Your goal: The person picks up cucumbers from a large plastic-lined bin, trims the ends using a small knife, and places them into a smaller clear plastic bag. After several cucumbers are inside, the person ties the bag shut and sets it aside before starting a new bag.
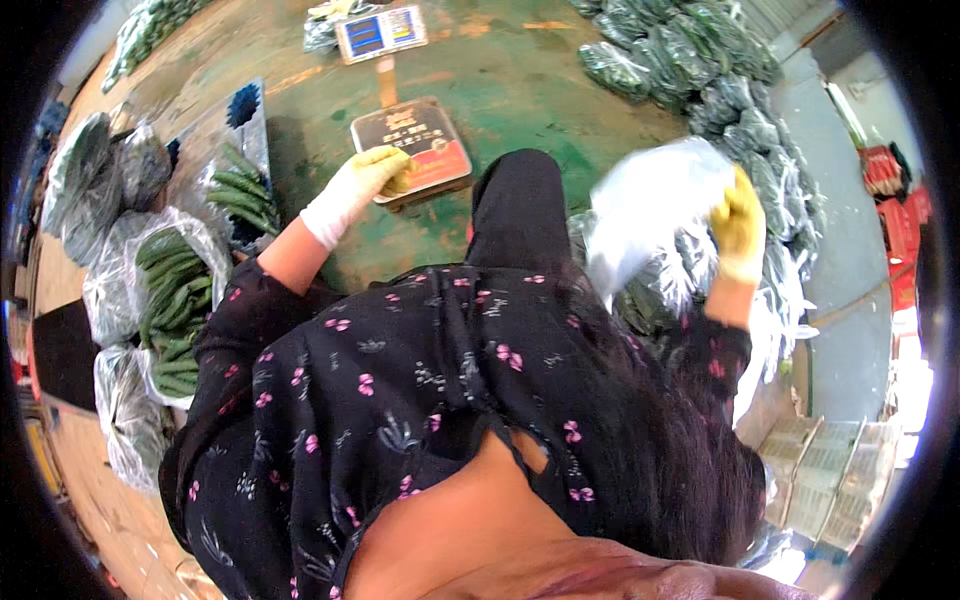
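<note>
- I read the right hand (738, 225), gloved in yellow, as closed on the edge of a clear plastic bag (655, 195); the film hangs off its left side, looking thin and limp.
- My left hand (380, 172), also gloved, has curled fingers over the near left edge of the scale (405, 135); I cannot tell whether it holds anything or touches the plate.
- The key relation for me: the bag lies well to the right of the left hand, with a black-clad knee (516, 205) between; its long axis slants from upper right down toward the lap.
- The right hand is nearer the bag, the left nearer the scale.
- Left of both, I see cucumbers (175, 290) in an open bag; bagged produce (740, 125) heaps the tabletop's (510, 75) right side.
</note>
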The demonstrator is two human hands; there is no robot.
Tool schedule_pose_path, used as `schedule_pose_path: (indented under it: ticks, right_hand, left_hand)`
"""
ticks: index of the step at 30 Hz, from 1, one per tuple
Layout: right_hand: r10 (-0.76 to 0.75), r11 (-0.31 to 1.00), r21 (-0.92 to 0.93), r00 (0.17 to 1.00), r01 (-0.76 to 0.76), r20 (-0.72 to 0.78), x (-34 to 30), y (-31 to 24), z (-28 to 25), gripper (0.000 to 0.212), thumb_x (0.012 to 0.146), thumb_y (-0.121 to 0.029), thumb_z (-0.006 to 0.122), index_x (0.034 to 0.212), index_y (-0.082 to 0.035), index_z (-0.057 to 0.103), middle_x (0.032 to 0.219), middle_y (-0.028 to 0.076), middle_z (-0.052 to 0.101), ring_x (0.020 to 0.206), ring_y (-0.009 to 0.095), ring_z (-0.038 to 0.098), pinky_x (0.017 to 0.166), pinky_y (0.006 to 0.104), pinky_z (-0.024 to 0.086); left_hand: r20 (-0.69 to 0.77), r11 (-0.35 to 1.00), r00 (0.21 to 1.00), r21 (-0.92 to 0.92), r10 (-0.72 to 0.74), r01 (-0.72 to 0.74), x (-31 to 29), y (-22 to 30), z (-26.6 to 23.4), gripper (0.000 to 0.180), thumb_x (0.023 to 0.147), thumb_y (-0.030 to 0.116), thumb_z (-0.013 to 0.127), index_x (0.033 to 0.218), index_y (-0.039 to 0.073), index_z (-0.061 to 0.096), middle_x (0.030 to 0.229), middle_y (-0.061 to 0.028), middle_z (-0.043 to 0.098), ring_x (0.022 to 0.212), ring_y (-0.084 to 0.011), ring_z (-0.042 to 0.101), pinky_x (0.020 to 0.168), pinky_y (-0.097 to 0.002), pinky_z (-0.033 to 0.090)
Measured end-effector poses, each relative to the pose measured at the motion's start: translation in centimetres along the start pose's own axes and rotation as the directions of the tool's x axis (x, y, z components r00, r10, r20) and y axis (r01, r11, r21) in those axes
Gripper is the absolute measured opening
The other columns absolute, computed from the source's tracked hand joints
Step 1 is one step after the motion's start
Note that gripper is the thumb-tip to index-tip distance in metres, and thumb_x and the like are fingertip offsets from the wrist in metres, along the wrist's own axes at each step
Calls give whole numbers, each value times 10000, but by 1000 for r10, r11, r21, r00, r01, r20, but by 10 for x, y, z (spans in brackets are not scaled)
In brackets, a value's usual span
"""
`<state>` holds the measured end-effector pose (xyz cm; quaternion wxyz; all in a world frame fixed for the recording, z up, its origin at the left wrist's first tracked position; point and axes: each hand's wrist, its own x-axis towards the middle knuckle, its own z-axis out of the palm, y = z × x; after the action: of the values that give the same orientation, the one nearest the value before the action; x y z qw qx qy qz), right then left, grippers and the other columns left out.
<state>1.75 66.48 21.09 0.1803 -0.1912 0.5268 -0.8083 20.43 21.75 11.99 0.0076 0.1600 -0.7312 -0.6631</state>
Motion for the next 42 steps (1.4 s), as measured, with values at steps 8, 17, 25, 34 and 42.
schedule_pose_path:
  ticks: [8, 17, 25, 34, 42]
  right_hand:
    - [-96, 928, 301, 642, -218, 761, 147, -2, 217, 202, 785, -92, 540, 957, 15, 545, 651, 17, 503, 530, 89, 428, 538, 211, 369]
    - [10, 898, 152, 364, -413, 932, 178, 69, 348, 144, 778, -97, 547, 892, -10, 542, 668, 6, 515, 561, 78, 462, 535, 191, 377]
    - [244, 885, -118, 232, -451, 942, 198, 142, 377, 159, 791, -105, 571, 930, -39, 532, 670, -23, 463, 536, 69, 378, 503, 211, 329]
    - [351, 907, -190, 426, -376, 834, 202, 195, 365, 82, 792, -139, 570, 832, -72, 547, 638, -4, 512, 519, 106, 467, 484, 237, 392]
    - [484, 800, -304, 256, -517, 837, 213, 215, 352, 94, 807, -145, 600, 829, -71, 548, 647, 8, 520, 527, 97, 472, 499, 240, 381]
  left_hand:
    - [-140, 972, 967, -67, 213, -224, -59, 32, -14, 400, 928, 344, 473, 732, 35, 634, 644, -40, 606, 571, -109, 524, 586, -232, 420]
    - [-9, 472, 921, -857, 389, -208, -115, -1, 12, 710, 877, 613, 370, 1235, 11, 484, 1131, -113, 594, 1010, -212, 575, 887, -339, 440]
    - [-274, 438, 919, -815, 285, -379, -136, -2, 12, 135, 862, 196, 604, 902, 68, 584, 741, 23, 535, 642, -73, 475, 617, -237, 400]
    - [-404, -18, 907, -912, -115, -409, -115, -42, -13, 447, 882, 378, 567, 1156, 27, 525, 1090, -106, 578, 1005, -258, 540, 874, -370, 456]
    - [-387, 535, 922, -774, 25, -339, -107, -55, -26, 251, 824, 228, 635, 988, 41, 602, 810, 2, 577, 683, -77, 501, 594, -201, 387]
